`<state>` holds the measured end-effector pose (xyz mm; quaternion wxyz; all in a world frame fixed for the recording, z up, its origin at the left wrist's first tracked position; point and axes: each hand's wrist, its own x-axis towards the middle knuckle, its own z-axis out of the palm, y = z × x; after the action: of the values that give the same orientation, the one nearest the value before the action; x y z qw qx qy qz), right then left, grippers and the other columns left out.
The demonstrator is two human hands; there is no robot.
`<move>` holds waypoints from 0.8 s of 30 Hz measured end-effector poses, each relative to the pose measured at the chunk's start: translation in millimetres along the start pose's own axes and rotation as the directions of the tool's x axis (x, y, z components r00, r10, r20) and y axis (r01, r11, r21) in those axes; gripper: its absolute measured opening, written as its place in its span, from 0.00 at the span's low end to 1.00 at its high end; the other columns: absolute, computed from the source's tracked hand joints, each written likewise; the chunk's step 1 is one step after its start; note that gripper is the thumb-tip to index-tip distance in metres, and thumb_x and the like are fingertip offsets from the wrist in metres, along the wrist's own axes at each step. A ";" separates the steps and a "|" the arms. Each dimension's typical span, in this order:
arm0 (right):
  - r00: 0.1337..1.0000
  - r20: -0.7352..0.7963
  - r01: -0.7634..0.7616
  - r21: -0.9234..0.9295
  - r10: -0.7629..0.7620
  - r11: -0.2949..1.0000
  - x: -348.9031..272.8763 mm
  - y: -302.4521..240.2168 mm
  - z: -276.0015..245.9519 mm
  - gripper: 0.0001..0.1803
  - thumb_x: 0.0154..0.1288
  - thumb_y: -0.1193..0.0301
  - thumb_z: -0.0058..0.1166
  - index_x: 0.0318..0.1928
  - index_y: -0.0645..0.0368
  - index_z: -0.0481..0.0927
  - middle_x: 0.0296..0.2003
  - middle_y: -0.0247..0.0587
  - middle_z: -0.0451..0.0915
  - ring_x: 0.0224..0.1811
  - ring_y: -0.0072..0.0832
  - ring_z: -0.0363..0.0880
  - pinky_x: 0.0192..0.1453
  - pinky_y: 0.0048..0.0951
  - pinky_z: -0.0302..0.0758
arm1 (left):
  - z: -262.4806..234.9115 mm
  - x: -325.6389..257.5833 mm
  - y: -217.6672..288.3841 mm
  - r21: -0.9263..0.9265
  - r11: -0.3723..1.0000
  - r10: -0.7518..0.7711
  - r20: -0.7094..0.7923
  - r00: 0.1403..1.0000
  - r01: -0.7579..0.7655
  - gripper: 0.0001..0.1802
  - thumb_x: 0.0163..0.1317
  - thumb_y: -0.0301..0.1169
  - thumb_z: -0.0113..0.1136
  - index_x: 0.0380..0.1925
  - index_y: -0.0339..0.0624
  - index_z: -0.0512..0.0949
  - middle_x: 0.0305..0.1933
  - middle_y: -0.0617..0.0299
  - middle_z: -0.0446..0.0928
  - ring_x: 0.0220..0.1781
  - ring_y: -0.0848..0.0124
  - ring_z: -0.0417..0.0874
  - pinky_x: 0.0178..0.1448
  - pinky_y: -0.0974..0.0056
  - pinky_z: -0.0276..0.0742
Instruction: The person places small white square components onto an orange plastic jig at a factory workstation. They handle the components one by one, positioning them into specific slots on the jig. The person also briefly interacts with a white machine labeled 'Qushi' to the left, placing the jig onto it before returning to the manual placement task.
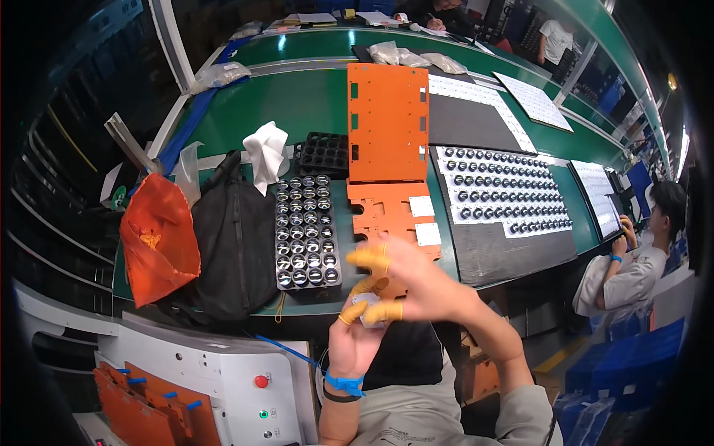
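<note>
Low in front of me, my left hand (354, 348) pinches a small white plate (370, 303) between fingers in yellow finger cots. Over it reaches my right hand (420, 284), also wearing yellow cots. Its thumb lies at the white plate, while its other fingers stretch out apart, above the plate. Just beyond both hands lies an orange fixture (383, 204), with two white square plates (424, 221) on its right side. Its orange lid (388, 123) stands raised behind. To the left, a tray (306, 232) holds rows of round glossy lenses.
A white board with rows of black lens parts (506, 187) rests on a dark mat at right. On the left are an orange bag (160, 241), a black bag (234, 234) and white cloth (266, 152). A grey machine (230, 379) stands lower left. A co-worker (632, 256) sits right.
</note>
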<state>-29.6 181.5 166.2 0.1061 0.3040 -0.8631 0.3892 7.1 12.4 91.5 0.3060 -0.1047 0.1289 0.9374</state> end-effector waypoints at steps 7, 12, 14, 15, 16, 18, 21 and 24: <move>0.902 -0.318 -0.335 -0.084 0.294 0.938 55.5 54.5 21.4 0.18 0.61 0.63 0.68 0.47 0.61 0.84 0.41 0.45 0.82 0.47 0.42 0.82 0.51 0.41 0.78 | -17.0 6.7 4.1 -0.193 0.980 -0.017 0.203 0.979 0.057 0.26 0.63 0.27 0.52 0.62 0.33 0.72 0.64 0.48 0.73 0.54 0.57 0.75 0.57 0.54 0.74; 0.912 -0.278 -0.377 -0.285 0.301 0.881 81.0 61.8 36.9 0.16 0.59 0.62 0.69 0.41 0.62 0.85 0.39 0.46 0.82 0.44 0.43 0.83 0.47 0.43 0.79 | -15.0 1.9 5.3 -0.095 0.995 -0.001 0.115 0.993 0.012 0.26 0.61 0.26 0.51 0.62 0.34 0.73 0.63 0.47 0.74 0.62 0.51 0.76 0.64 0.50 0.75; 0.912 -0.261 -0.390 -0.325 0.315 0.862 86.3 61.6 38.2 0.17 0.58 0.62 0.69 0.40 0.62 0.85 0.37 0.47 0.82 0.44 0.43 0.83 0.46 0.44 0.79 | -14.3 -0.2 4.6 -0.055 0.998 0.018 0.082 0.996 -0.013 0.26 0.61 0.26 0.51 0.61 0.35 0.73 0.62 0.47 0.75 0.64 0.50 0.76 0.65 0.49 0.75; 0.911 -0.254 -0.398 -0.343 0.324 0.851 87.8 63.0 38.6 0.17 0.58 0.61 0.70 0.39 0.62 0.85 0.37 0.47 0.82 0.44 0.43 0.83 0.46 0.44 0.79 | -16.7 -0.9 3.7 -0.050 0.999 0.020 0.090 0.996 -0.015 0.25 0.61 0.26 0.51 0.60 0.35 0.74 0.61 0.47 0.76 0.65 0.49 0.76 0.66 0.49 0.75; 0.911 -0.246 -0.404 -0.361 0.332 0.841 89.0 64.3 39.2 0.17 0.57 0.61 0.70 0.38 0.63 0.85 0.36 0.48 0.82 0.44 0.43 0.83 0.45 0.44 0.79 | -19.0 -1.1 3.0 -0.046 0.999 0.023 0.099 0.995 -0.018 0.25 0.61 0.25 0.51 0.60 0.35 0.74 0.60 0.47 0.77 0.65 0.49 0.76 0.66 0.49 0.75; 0.916 -0.229 -0.396 -0.387 0.329 0.833 92.0 65.6 40.2 0.17 0.58 0.62 0.69 0.37 0.63 0.84 0.35 0.48 0.81 0.43 0.43 0.83 0.44 0.44 0.79 | -22.5 0.3 3.3 -0.106 0.994 -0.010 0.134 0.991 0.024 0.24 0.61 0.25 0.51 0.59 0.35 0.75 0.59 0.47 0.78 0.63 0.48 0.77 0.64 0.48 0.76; 0.915 -0.273 -0.386 -0.382 0.297 0.840 89.4 67.4 47.5 0.16 0.58 0.63 0.68 0.37 0.63 0.83 0.34 0.47 0.81 0.43 0.43 0.83 0.44 0.44 0.79 | -30.3 1.7 4.7 -0.154 0.985 -0.043 0.189 0.981 0.073 0.25 0.60 0.26 0.51 0.59 0.36 0.75 0.58 0.47 0.78 0.61 0.48 0.79 0.61 0.47 0.78; 0.901 -0.306 -0.409 -0.367 0.307 0.835 85.7 65.2 44.6 0.15 0.59 0.64 0.67 0.39 0.62 0.83 0.34 0.47 0.80 0.43 0.42 0.83 0.44 0.44 0.79 | -15.4 -0.5 3.6 -0.078 0.995 -0.049 0.061 0.997 0.054 0.25 0.56 0.26 0.53 0.56 0.38 0.78 0.54 0.47 0.78 0.56 0.48 0.77 0.52 0.51 0.79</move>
<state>-134.7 144.2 132.5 0.1950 0.0574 -0.9495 0.2390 7.2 4.7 77.7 0.3294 -0.0924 0.0797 0.9363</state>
